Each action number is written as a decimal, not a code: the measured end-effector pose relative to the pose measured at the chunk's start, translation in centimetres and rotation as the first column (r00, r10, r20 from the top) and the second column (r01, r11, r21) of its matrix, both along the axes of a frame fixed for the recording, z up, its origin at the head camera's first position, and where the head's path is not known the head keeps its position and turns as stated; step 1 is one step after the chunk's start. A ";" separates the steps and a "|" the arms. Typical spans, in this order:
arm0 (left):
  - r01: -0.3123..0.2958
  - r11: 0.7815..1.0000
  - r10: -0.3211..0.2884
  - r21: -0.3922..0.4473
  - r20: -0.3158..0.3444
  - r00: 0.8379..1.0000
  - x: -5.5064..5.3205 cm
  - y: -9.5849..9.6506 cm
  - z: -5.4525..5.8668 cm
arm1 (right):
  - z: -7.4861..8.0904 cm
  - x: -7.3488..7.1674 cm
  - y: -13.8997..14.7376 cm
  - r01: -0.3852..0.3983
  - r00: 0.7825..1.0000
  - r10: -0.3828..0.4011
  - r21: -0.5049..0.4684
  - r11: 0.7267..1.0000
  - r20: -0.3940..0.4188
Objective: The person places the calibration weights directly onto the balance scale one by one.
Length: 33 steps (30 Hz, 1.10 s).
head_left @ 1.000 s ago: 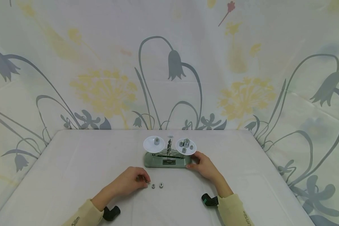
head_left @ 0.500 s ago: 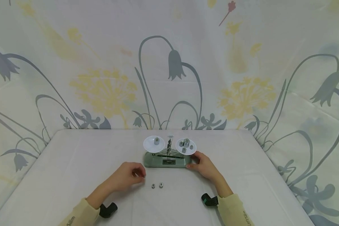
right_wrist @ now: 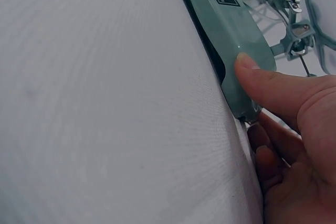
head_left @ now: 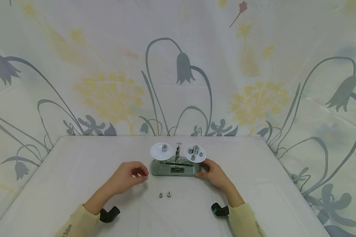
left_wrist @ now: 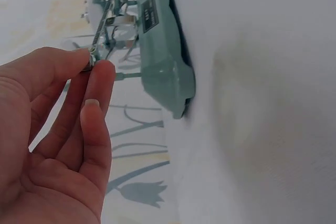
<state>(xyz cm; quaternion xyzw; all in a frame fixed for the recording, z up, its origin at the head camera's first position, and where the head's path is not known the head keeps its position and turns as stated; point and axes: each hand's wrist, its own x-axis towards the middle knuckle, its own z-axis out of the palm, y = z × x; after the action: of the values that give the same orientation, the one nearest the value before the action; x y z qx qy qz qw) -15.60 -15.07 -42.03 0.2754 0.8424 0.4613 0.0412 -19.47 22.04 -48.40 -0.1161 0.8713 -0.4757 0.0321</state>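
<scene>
A green balance scale (head_left: pixel 163 169) stands at the back middle of the table. My right hand (head_left: pixel 216 175) grips the right end of its base, the thumb (right_wrist: pixel 254 73) on the front face and the fingers around the end. My left hand (head_left: pixel 127 177) is raised just left of the scale, pinching a small metal weight (left_wrist: pixel 92 57) between thumb and fingertips, which mostly hide it. One metal weight (head_left: pixel 164 148) sits on the left white pan (head_left: pixel 156 153). Several weights of different sizes stand on the right white pan (head_left: pixel 203 157).
Two small metal weights, a smaller one (head_left: pixel 161 195) and a larger one (head_left: pixel 169 194), stand on the white tablecloth (head_left: pixel 184 214) in front of the scale. A flower-patterned cloth (head_left: pixel 112 65) hangs behind the table's far edge.
My left hand has lifted and drawn back to the left, away from the two weights on the table, carrying the small weight. The right hand and the scale have stayed in place.
</scene>
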 end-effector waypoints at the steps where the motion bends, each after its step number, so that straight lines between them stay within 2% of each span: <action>1: -0.007 1.000 0.007 0.003 -0.004 1.000 0.0 0.0 0.2 | 0.0 0.0 0.0 -0.001 1.000 0.001 -0.001 1.000 -0.002; 13: -0.073 0.997 0.075 0.026 -0.088 0.993 -1.2 -0.4 2.0 | -0.3 0.0 0.0 -0.004 1.000 0.004 0.006 1.000 -0.005; 18: -0.084 0.995 0.088 0.043 -0.098 0.991 -1.6 -0.3 2.9 | -0.3 0.0 -0.1 -0.006 1.000 0.006 0.002 1.000 -0.006; 33: -0.043 0.999 0.046 0.018 -0.200 0.979 -3.0 0.9 4.5 | 0.1 0.0 0.0 -0.003 1.000 0.003 0.003 1.000 -0.008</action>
<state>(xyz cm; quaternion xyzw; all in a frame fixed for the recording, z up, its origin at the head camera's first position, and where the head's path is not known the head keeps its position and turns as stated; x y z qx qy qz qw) -18.56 -14.21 -37.49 0.3018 0.8451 0.4378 -0.0558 -19.46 22.07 -48.33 -0.1191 0.8721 -0.4738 0.0294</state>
